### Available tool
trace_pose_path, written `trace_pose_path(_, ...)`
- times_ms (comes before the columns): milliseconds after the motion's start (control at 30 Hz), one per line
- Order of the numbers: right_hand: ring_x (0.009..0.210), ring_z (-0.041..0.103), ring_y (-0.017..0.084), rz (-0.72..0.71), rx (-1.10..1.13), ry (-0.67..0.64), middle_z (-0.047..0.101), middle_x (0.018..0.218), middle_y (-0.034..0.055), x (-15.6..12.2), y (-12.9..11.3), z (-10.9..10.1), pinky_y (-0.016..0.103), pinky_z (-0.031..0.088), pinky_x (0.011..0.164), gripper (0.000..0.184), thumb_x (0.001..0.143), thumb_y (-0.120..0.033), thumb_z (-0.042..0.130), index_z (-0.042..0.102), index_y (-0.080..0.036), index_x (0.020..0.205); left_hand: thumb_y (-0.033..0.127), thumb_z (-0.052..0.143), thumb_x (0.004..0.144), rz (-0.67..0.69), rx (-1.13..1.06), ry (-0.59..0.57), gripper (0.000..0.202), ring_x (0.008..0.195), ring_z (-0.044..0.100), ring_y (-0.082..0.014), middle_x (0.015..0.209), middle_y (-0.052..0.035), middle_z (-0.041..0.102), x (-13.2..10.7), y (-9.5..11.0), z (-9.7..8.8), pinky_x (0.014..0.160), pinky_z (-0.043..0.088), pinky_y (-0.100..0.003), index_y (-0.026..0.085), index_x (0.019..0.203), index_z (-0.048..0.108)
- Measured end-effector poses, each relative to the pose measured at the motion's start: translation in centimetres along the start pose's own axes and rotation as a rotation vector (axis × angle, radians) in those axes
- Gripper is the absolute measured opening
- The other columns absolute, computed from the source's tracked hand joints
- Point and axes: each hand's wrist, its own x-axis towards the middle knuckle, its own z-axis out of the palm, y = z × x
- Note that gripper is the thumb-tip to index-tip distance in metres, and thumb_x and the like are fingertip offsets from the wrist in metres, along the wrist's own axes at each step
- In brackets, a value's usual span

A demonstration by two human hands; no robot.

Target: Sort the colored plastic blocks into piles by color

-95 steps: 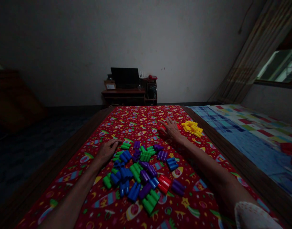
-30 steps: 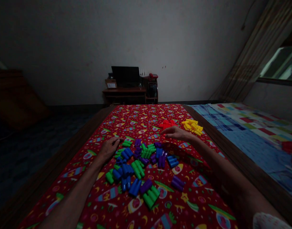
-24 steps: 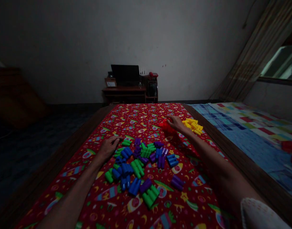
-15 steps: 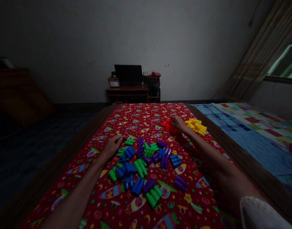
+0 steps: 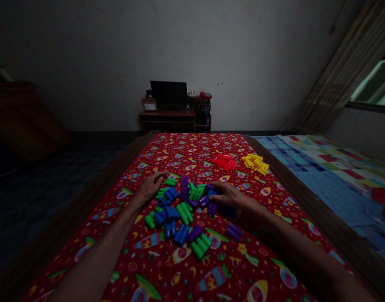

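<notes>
A mixed heap of green, blue and purple plastic building blocks, shaped like joined tubes, lies on the red patterned cloth (image 5: pixel 192 147). My left hand (image 5: pixel 151 185) rests at the heap's left edge, fingers loosely curved and thumb apart, close to a small green block (image 5: pixel 170 182). At the right edge, my right hand (image 5: pixel 228 195) reaches over purple and blue blocks, thumb and fingers apart around a blue block (image 5: pixel 210 195). Whether it grips any block cannot be made out. Green blocks (image 5: pixel 200 246) and a purple block (image 5: pixel 234 232) lie nearer to me.
Farther off lie a pile of red blocks (image 5: pixel 225 162) and, to its right, a pile of yellow blocks (image 5: pixel 255 163). A bed with a checked cover (image 5: pixel 305 167) adjoins the right side. Beyond the far end stands a desk (image 5: pixel 167 114) with a black monitor (image 5: pixel 169 95).
My right hand has come back from the red pile, leftward and nearer, to the right side of the mixed heap. My left hand has stayed almost in place.
</notes>
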Motion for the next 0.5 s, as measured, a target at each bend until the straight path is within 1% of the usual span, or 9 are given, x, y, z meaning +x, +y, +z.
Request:
trace_pose_path(67, 0.089, 0.064, 0.022, 0.052, -0.001, 0.030, 0.071, 0.103, 0.0075, 0.2, 0.0, 0.4, 0.032, 0.049, 0.077, 0.049, 0.084, -0.040, 0.062, 0.062, -0.015, 0.126, 0.050, 0.040, 0.084, 0.004, -0.006, -0.011, 0.051, 0.101, 0.068, -0.0266, 0.108, -0.0112, 0.073, 0.0, -0.1, 0.1, 0.094, 0.052, -0.041, 0.016, 0.108, 0.069)
trace_pose_path(167, 0.089, 0.065, 0.023, 0.094, 0.010, 0.106, 0.072, 0.103, 0.0080, 0.6, -0.5, 1.9, 0.033, 0.049, 0.078, 0.050, 0.083, -0.034, 0.062, 0.060, -0.015, 0.128, 0.059, 0.036, 0.086, 0.042, -0.044, -0.070, 0.063, 0.118, 0.061, -0.0282, 0.125, -0.0126, 0.067, 0.1, 0.3, 0.7, 0.103, 0.046, -0.043, 0.015, 0.122, 0.063)
trace_pose_path(233, 0.091, 0.065, 0.023, 0.082, 0.029, 0.155, 0.071, 0.106, 0.0090, 0.9, -1.1, 3.2, 0.033, 0.049, 0.080, 0.048, 0.084, -0.032, 0.059, 0.060, -0.015, 0.129, 0.065, 0.030, 0.087, 0.085, -0.076, -0.163, 0.071, 0.128, 0.053, -0.0287, 0.136, -0.0125, 0.059, 0.1, 1.1, 1.4, 0.110, 0.039, -0.044, 0.016, 0.128, 0.060)
trace_pose_path(300, 0.097, 0.064, 0.023, 0.048, 0.042, 0.198, 0.070, 0.113, 0.0109, 1.3, -1.7, 4.3, 0.036, 0.049, 0.086, 0.048, 0.086, -0.033, 0.057, 0.058, -0.015, 0.130, 0.069, 0.026, 0.087, 0.123, -0.077, -0.264, 0.075, 0.133, 0.047, -0.0295, 0.142, -0.0119, 0.053, 0.0, 2.2, 2.1, 0.113, 0.034, -0.045, 0.017, 0.125, 0.063)
trace_pose_path(367, 0.101, 0.064, 0.024, 0.019, 0.078, 0.195, 0.069, 0.117, 0.0113, 1.8, -2.0, 4.9, 0.037, 0.048, 0.089, 0.048, 0.086, -0.033, 0.056, 0.058, -0.016, 0.130, 0.070, 0.029, 0.086, 0.155, -0.065, -0.329, 0.073, 0.135, 0.044, -0.0296, 0.145, -0.0113, 0.051, -0.3, 3.3, 2.4, 0.115, 0.032, -0.044, 0.018, 0.120, 0.066)
trace_pose_path(400, 0.100, 0.064, 0.024, 0.015, 0.110, 0.175, 0.069, 0.116, 0.0107, 1.9, -1.9, 4.9, 0.036, 0.049, 0.088, 0.047, 0.086, -0.032, 0.057, 0.060, -0.016, 0.129, 0.070, 0.031, 0.086, 0.176, -0.068, -0.345, 0.071, 0.135, 0.044, -0.0290, 0.144, -0.0111, 0.051, -0.5, 3.8, 2.4, 0.115, 0.032, -0.043, 0.018, 0.119, 0.067)
trace_pose_path(500, 0.090, 0.066, 0.022, 0.045, 0.209, 0.119, 0.072, 0.106, 0.0072, 2.1, -1.3, 4.2, 0.032, 0.051, 0.079, 0.040, 0.082, -0.030, 0.059, 0.066, -0.017, 0.120, 0.067, 0.037, 0.086, 0.229, -0.125, -0.381, 0.066, 0.128, 0.051, -0.0267, 0.135, -0.0110, 0.060, -0.9, 5.1, 1.9, 0.111, 0.036, -0.040, 0.018, 0.121, 0.066)
